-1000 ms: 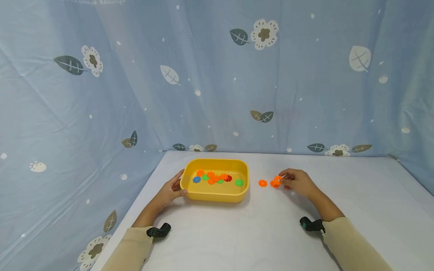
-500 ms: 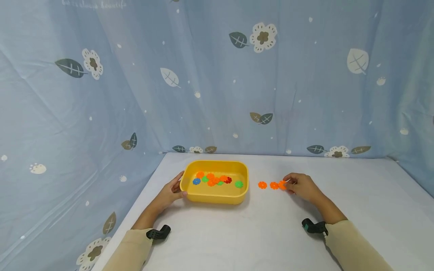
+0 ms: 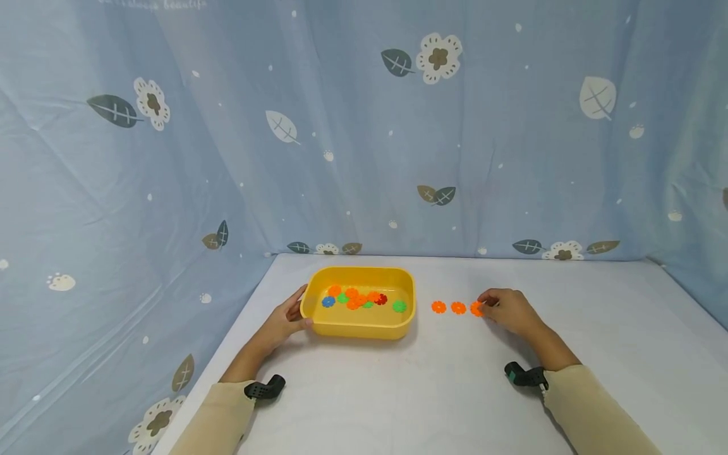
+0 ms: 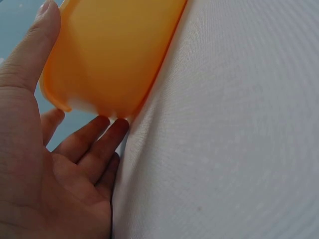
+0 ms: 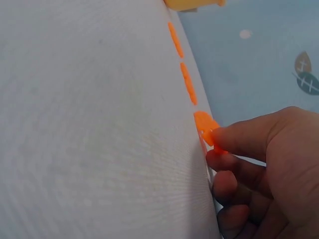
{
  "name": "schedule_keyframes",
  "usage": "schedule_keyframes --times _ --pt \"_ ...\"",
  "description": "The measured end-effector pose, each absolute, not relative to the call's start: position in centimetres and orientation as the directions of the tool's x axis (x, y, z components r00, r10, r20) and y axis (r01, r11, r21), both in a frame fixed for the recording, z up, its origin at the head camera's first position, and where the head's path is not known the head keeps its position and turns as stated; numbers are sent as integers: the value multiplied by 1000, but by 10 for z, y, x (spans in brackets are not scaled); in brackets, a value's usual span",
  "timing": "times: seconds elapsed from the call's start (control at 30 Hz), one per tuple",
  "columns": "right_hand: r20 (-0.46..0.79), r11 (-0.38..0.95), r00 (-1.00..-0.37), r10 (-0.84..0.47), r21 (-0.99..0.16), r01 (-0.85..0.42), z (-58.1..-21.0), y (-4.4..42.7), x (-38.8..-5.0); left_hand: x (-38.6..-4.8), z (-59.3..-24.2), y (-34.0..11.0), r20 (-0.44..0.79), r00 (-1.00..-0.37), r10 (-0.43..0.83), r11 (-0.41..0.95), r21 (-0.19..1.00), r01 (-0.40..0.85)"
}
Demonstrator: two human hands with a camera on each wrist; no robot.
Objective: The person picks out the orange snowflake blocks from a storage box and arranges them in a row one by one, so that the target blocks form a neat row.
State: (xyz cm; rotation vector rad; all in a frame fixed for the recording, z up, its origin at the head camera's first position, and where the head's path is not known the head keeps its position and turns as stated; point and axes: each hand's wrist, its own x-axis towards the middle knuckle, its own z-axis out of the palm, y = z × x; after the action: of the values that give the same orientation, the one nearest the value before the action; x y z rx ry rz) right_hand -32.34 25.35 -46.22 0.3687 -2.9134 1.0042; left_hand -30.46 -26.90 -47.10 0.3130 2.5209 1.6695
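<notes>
Right hand (image 3: 510,311): thumb and forefinger pinch an orange disc (image 5: 203,122). Disc lies at the fingertips, tilted, close over the white table (image 3: 364,392); contact with the surface cannot be told. Other fingers curled beneath the forefinger. Leftward from the held disc, in line: middle orange disc (image 3: 458,308), just beside, then end orange disc (image 3: 438,307); both flat, apart from each other. Further left, yellow tray (image 3: 358,330), holding orange, green, blue and red discs. Left hand (image 3: 284,323) grips the tray's left end, thumb at the near side, fingers against the end wall.
</notes>
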Motion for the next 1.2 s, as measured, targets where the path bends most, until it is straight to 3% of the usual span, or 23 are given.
schedule_keyframes --times 0.3,0.63,1.2 --pt "70 790 -982 -174 -586 -182 -462 253 -322 -303 -469 -268 15 -974 227 383 918 104" --pt "100 793 -975 -200 -568 -221 -465 253 -322 -289 -445 -259 -5 -967 253 411 906 103" --pt "133 803 -972 -194 -547 -235 -463 253 -324 -303 -469 -269 33 -972 234 396 909 127"
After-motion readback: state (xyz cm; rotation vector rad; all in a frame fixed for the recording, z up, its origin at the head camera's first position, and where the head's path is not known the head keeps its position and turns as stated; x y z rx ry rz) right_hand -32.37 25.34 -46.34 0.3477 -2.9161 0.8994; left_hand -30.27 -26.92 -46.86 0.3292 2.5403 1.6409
